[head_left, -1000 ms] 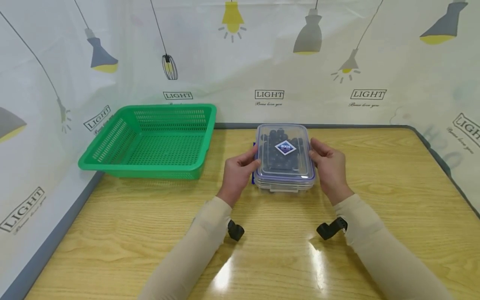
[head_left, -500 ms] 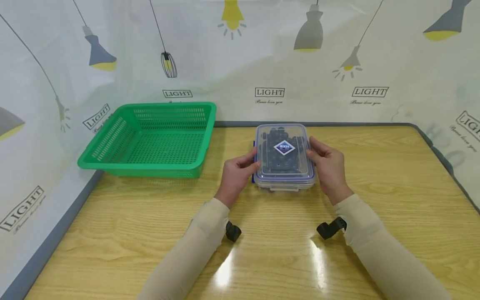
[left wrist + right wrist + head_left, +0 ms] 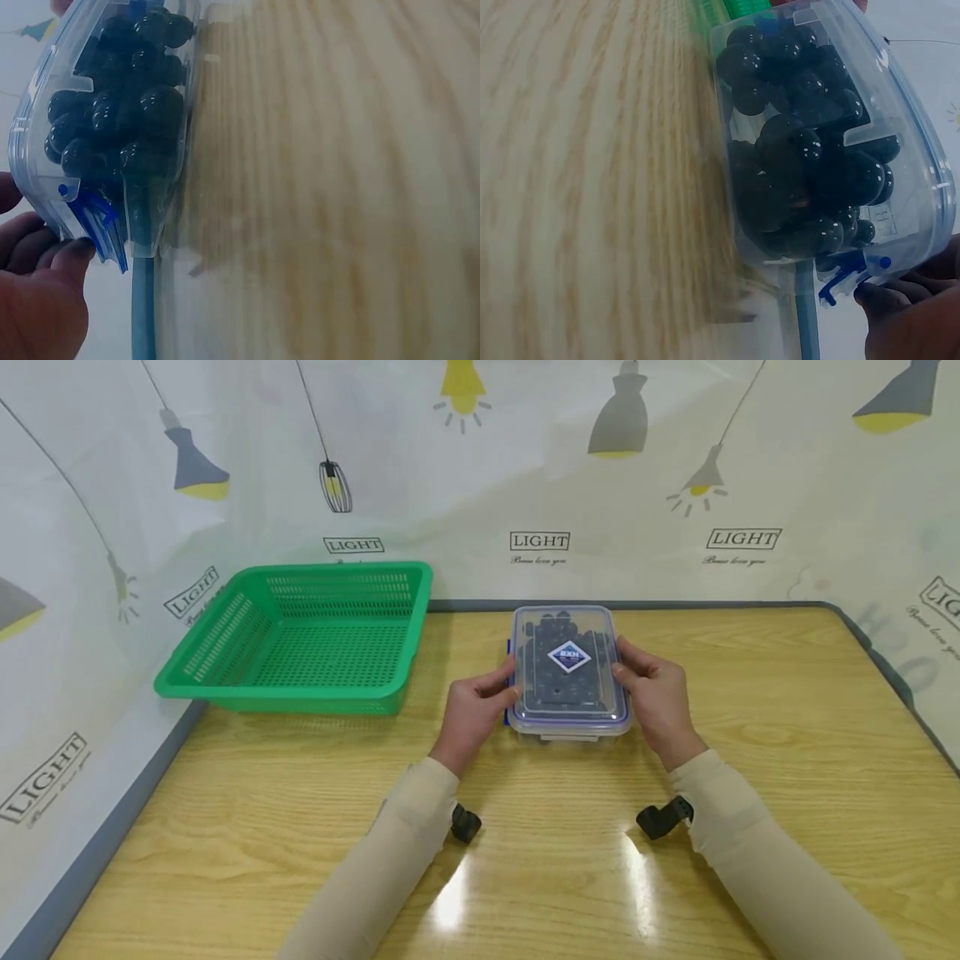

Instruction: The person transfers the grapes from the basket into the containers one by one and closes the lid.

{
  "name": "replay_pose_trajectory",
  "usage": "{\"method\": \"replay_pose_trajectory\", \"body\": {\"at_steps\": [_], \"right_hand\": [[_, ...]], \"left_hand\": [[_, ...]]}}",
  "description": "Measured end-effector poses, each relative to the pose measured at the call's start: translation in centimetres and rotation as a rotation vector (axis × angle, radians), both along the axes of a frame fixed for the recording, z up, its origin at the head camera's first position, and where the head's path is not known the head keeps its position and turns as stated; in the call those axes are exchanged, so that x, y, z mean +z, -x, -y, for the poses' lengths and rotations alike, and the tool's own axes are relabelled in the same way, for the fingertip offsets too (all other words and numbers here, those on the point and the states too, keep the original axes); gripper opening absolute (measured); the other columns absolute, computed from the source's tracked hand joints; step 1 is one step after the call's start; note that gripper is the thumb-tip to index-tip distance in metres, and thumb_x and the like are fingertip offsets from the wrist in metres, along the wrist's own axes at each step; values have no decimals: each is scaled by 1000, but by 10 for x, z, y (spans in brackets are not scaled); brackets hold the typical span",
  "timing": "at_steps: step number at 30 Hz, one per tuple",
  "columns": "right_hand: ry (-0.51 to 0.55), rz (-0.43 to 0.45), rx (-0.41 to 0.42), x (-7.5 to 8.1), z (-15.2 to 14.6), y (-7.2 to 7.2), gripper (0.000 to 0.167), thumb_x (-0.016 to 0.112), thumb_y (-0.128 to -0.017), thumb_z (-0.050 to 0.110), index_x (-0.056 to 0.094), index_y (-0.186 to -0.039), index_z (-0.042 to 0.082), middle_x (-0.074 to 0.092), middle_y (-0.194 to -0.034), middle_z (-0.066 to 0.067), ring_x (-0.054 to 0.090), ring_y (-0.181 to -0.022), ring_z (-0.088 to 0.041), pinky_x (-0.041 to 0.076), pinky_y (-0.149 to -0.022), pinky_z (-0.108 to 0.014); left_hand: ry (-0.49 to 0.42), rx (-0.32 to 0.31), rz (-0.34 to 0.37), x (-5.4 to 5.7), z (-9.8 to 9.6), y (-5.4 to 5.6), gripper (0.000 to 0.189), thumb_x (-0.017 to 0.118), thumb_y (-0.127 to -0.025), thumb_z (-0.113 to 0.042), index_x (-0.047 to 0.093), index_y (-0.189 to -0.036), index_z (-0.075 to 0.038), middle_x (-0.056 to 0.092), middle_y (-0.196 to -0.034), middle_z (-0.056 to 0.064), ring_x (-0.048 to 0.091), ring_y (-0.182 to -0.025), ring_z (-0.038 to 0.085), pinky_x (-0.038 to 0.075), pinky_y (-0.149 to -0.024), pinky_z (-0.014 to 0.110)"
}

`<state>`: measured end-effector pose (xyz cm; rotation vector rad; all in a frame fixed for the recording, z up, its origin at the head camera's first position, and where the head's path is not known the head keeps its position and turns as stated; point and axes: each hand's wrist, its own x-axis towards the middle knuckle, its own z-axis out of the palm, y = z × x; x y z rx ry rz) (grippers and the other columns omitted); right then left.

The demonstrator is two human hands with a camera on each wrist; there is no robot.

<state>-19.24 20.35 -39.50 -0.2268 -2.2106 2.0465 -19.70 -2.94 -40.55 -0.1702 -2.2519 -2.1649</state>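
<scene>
A clear plastic food container (image 3: 169, 161) stands on the table, with dark round fruit (image 3: 780, 161), like grapes, inside it. On top lies its clear lid (image 3: 592, 693), which has a purple-blue seal and a diamond label. My left hand (image 3: 472, 714) holds the lid's left edge, thumb toward the front. On the opposite side, my right hand (image 3: 660, 702) pinches the lid's right edge. Blue-edged side clips (image 3: 101, 225) stick outward, unfastened, in both wrist views, with fingers touching them. The fingers' far parts are hidden behind the lid.
A green slotted plastic basket (image 3: 330, 656) stands at the back left of the wooden table (image 3: 555, 877), apart from the container. Behind the table's grey edge (image 3: 712, 605) rises a wall sheet (image 3: 480, 477) printed with lamps.
The lid's front edge has sunk a little closer to the container's rim. Both hands stay at its sides, hardly moved. The head view has shifted slightly.
</scene>
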Motion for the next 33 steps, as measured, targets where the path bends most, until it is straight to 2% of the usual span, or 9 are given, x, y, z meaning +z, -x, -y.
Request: {"method": "replay_pose_trajectory", "body": {"at_steps": [4, 10, 14, 18, 23, 28, 33], "right_hand": [[13, 27, 3, 1, 0, 0, 41, 55, -99, 1, 50, -140, 3, 47, -145, -6, 42, -135, -18, 38, -105, -31], [10, 34, 23, 5, -5, 0, 40, 58, -99, 6, 50, -138, 3, 46, -145, -6, 41, -134, -18, 41, -100, -27], [-118, 38, 49, 5, -6, 1, 43, 63, -98, 18, 52, -136, 2, 48, -142, -7, 43, -133, -19, 41, -100, -27], [-253, 35, 57, 5, -5, 3, 47, 66, -97, 26, 53, -135, 2, 49, -140, -7, 45, -131, -20, 40, -102, -31], [-221, 36, 35, 4, -3, 1, 43, 63, -99, 23, 53, -135, 3, 49, -141, -4, 44, -132, -18, 38, -103, -29], [-166, 34, 32, 1, -2, 0, 43, 61, -100, 25, 52, -137, 6, 47, -143, -1, 42, -134, -16, 37, -104, -27], [-165, 30, 28, -1, -2, 0, 42, 61, -100, 24, 53, -137, 5, 47, -143, -2, 42, -134, -16, 37, -105, -27]], "left_hand": [[37, 27, -11, -1, -2, 0, 35, 72, -89, -5, 64, -123, 0, 61, -128, 2, 58, -118, 14, 49, -91, 24], [155, 45, -16, 4, -7, 2, 34, 72, -91, -12, 64, -122, -2, 61, -128, -1, 57, -118, 12, 47, -92, 23], [249, 41, -39, 7, -6, 1, 34, 71, -92, -15, 64, -122, -1, 60, -128, 2, 56, -120, 13, 45, -96, 25], [333, 45, -57, 11, -6, 1, 32, 70, -93, -17, 64, -120, -1, 61, -127, 4, 55, -120, 15, 43, -99, 29], [364, 47, -72, 14, -7, 0, 31, 69, -93, -17, 65, -120, -2, 61, -127, 3, 55, -120, 16, 44, -98, 31], [346, 37, -90, 12, -8, -2, 32, 66, -95, -16, 63, -122, 0, 59, -129, 5, 54, -122, 15, 44, -99, 30], [334, 27, -92, 10, -8, -4, 35, 63, -98, -13, 58, -128, 3, 54, -136, 9, 49, -127, 16, 39, -103, 29]]}}
